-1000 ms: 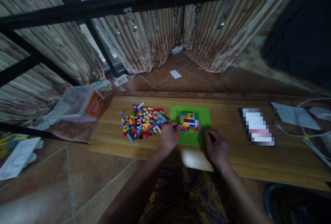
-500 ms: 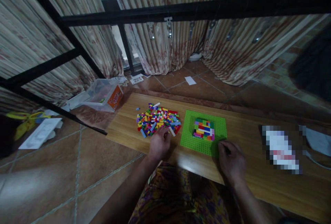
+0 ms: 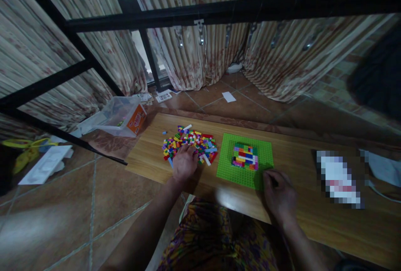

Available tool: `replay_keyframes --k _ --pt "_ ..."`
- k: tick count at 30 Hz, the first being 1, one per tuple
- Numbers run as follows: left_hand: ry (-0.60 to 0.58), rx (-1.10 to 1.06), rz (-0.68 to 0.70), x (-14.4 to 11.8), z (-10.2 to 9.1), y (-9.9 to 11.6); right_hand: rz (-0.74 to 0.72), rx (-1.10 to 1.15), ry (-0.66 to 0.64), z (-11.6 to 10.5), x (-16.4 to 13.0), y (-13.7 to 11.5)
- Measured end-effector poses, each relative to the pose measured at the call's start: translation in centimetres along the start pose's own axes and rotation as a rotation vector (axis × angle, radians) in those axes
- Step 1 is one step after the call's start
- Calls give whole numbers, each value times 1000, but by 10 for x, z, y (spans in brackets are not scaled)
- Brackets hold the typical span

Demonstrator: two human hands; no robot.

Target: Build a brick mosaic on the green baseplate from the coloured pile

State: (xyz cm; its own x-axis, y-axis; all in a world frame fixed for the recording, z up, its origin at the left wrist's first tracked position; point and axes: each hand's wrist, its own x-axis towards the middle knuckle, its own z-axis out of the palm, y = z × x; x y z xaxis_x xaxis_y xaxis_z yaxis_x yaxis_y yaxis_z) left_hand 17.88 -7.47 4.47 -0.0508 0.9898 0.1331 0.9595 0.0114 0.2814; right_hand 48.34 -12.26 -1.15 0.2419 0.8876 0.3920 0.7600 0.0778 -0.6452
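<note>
My left hand reaches down into a loose pile of colourful toy bricks; its fingers are apart and bent among the bricks, with their tips partly hidden. To the right of the pile lies a green studded baseplate. On its middle stands a low, roughly square build of multicoloured bricks. My right hand rests at the baseplate's lower right edge, fingers curled in against the thumb. Whatever those fingertips hold, if anything, does not show.
Everything sits on a long wooden board. Behind its left end is a clear plastic bin with an orange label. A blurred-out item lies on the right. A black metal frame runs across in front of striped curtains.
My left hand has moved left and a little farther in, from the pile's near right edge into the bricks. My right hand stays at the baseplate's edge.
</note>
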Motion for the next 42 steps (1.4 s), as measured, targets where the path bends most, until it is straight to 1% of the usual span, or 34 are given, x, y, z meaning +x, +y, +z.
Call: replay_keyframes --k 5,8,11,13,16,18,19,21,24,27,30,34,38,40,42 --pt "-94 89 46 4 -3 7 6 18 12 1 0 0" --pt "-143 149 48 5 -2 12 7 22 10 1 0 0" --pt "-158 181 46 6 0 14 9 22 6 1 0 -1" --pt "-141 162 51 7 0 14 16 21 8 1 0 -2" --pt "-57 35 52 8 -1 14 21 21 5 0 0 -4" --pt "-3 -115 12 8 -3 16 21 22 0 1 0 -4" --pt "5 -203 -17 6 -4 18 23 22 1 1 0 -4" --pt "-23 -398 -60 2 -4 24 28 22 3 1 0 -3" --pt "-105 -680 -72 -7 0 33 28 31 8 2 -1 -3" --pt "-131 -852 -85 -13 8 40 12 46 19 2 -1 -3" --pt "-111 -922 -107 -14 15 43 0 47 30 2 -1 -3" --pt "-73 -937 -134 -11 20 44 2 52 32 2 -1 -3" --pt "-98 -962 -182 -7 22 41 7 56 38 3 0 -4" --pt "-95 -919 -189 -4 22 37 5 60 39 3 0 -3" --pt "-65 -808 -176 -1 20 30 6 67 40 4 -1 -3"
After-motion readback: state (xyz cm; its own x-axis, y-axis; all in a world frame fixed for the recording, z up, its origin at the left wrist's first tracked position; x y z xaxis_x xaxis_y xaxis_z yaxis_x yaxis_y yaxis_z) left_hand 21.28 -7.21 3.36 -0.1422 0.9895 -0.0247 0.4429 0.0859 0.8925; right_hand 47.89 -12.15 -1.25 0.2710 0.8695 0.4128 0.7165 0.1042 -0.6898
